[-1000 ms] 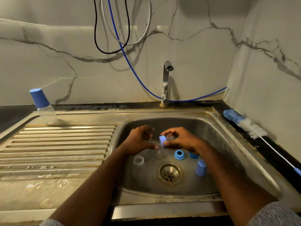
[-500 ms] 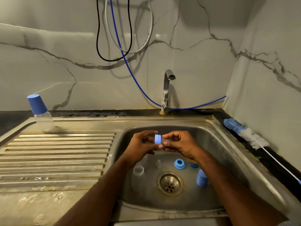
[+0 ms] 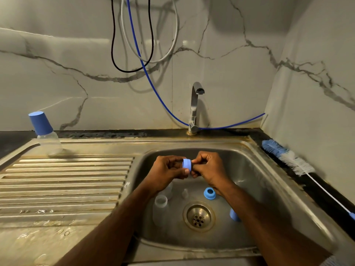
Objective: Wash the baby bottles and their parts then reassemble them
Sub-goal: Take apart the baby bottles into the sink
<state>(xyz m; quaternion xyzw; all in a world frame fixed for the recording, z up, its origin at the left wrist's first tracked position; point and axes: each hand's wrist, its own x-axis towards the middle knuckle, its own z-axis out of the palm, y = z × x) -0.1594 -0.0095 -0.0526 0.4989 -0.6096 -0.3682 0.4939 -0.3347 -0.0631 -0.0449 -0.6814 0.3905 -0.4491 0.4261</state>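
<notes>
head view: your left hand (image 3: 166,170) and right hand (image 3: 208,167) meet above the sink (image 3: 284,191) basin. left fingers (image 3: 185,172) curl round a blue collar ring (image 3: 187,163), pinching it; right fingers (image 3: 196,162) pinch something at the ring's right side, too hidden to identify. ring is held on edge, clear of the basin floor.

in the basin below: clear bottle (image 3: 161,205) standing open-mouthed to the left of the drain (image 3: 198,216); a small clear teat (image 3: 184,193) behind the drain; second blue collar ring (image 3: 209,193) just beside your right wrist; blue cap (image 3: 234,215) right of the drain, partly covered by your right forearm.

assembled bottle (image 3: 50,144) with blue cap on stands at the far left corner of the ribbed drainboard (image 3: 63,181). bottle brush (image 3: 288,158) lies on the dark tabletop (image 3: 322,191) right of the sink, bristles toward the wall. tap (image 3: 195,106) not running.

no brand, label or writing readable on any item; faint marks on the drainboard's near edge are illegible.
</notes>
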